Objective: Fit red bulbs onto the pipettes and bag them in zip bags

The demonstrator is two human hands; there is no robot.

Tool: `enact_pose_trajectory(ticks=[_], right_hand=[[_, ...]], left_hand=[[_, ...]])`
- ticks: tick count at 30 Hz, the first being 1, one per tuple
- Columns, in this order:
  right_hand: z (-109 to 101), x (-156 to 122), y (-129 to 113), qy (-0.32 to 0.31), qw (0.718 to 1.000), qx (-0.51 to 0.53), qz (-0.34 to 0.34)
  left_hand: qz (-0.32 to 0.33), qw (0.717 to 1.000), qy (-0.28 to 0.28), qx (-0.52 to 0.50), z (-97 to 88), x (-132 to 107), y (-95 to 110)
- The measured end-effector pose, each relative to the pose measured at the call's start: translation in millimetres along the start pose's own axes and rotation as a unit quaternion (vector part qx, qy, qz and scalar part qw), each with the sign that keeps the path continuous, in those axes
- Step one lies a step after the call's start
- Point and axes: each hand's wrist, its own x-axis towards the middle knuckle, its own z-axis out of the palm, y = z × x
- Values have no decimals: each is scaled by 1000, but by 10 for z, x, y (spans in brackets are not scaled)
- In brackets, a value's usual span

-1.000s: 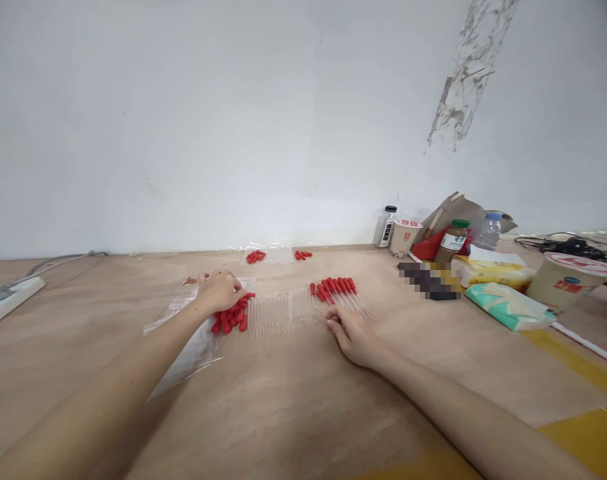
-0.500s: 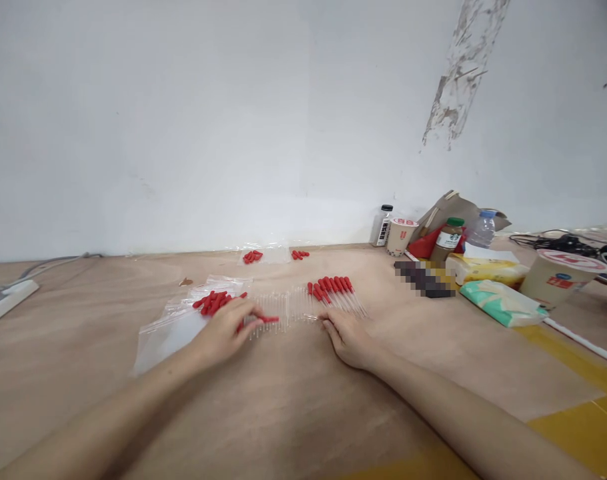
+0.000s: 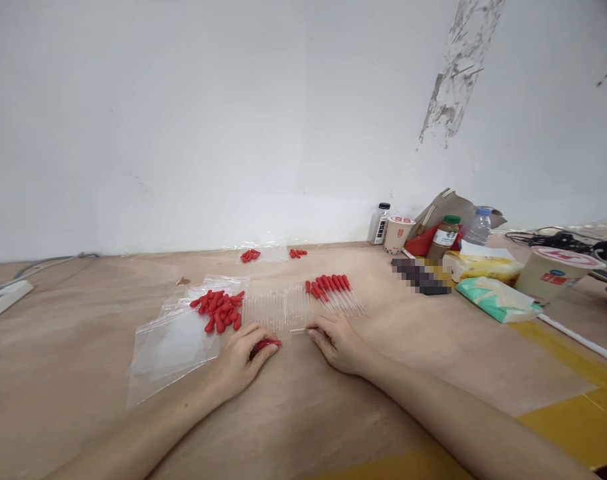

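My left hand [image 3: 251, 353] is closed on a red rubber dropper bulb [image 3: 269, 344], its narrow end pointing right. Facing it, my right hand [image 3: 336, 340] pinches a thin glass dropper tube [image 3: 298, 331], whose end points left toward the bulb; a small gap lies between them. Behind both hands, several bare glass tubes [image 3: 271, 309] lie side by side. To their right rest several droppers with red bulbs fitted [image 3: 336, 285]. A pile of loose red bulbs [image 3: 221, 308] lies left of the tubes, partly on clear plastic bags [image 3: 171, 347].
Near the wall lie more red bulbs [image 3: 250, 255] on clear plastic. At right stand a paper cup [image 3: 397, 237], a green-capped bottle [image 3: 446, 237], a tissue pack [image 3: 498, 300] and a larger cup [image 3: 551, 277]. A power strip [image 3: 6, 300] sits at far left.
My left hand has moved toward me and right with the bulb, uncovering the pile. My right hand has drawn slightly nearer with the tube, off the row of tubes.
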Motion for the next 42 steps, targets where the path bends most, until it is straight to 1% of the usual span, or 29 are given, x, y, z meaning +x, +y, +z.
enact_pose_trajectory(ticks=[5, 9, 14, 21, 28, 32, 34, 42], right_hand=[[26, -2, -102, 13, 1000, 14, -23], [41, -6, -130, 2, 1000, 6, -27], [49, -4, -131, 4, 1000, 2, -14], [39, 4, -145, 5, 1000, 8, -23], [49, 14, -118, -18, 999, 30, -34], [61, 32, -51, -37, 997, 45, -47], [65, 41, -28, -43, 997, 40, -55], [46, 54, -94, -33, 996, -37, -75]], left_hand=[[-6, 1000, 9, -26, 33, -55, 93], [-5, 999, 22, -28, 48, -64, 87], [1, 999, 26, -39, 57, -63, 79], [-31, 998, 29, -52, 39, -68, 108], [-53, 996, 23, -69, 70, -86, 51], [-36, 996, 5, -83, 72, -98, 34], [-24, 997, -5, -74, 73, -104, 36], [-4, 999, -18, -45, 45, -85, 82]])
